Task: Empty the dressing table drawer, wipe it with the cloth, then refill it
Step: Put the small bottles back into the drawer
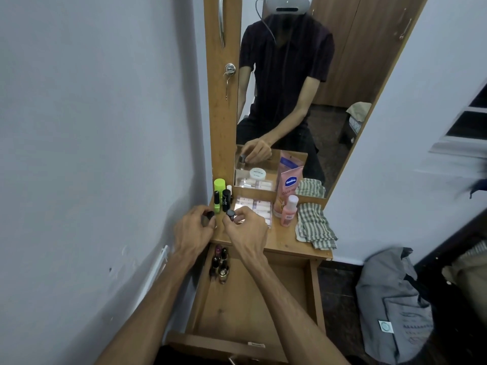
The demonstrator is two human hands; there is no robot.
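The wooden drawer [263, 306] stands pulled open below the dressing table top [284, 241]. Several small nail polish bottles [220, 263] cluster in its far left corner; the rest of its floor is bare. My left hand [193, 230] grips a small dark bottle [209, 215] over the table top's left edge. My right hand [246, 227] pinches another small dark-capped bottle [230, 214] beside it. The striped cloth [315, 227] lies folded on the right of the table top.
On the top stand a green tube [218, 192], a black tube [226, 200], a clear box of small items [257, 208], a pink Vaseline tube [283, 196] and a pink bottle [288, 210]. A mirror rises behind. A grey bag [392, 306] sits on the floor at right.
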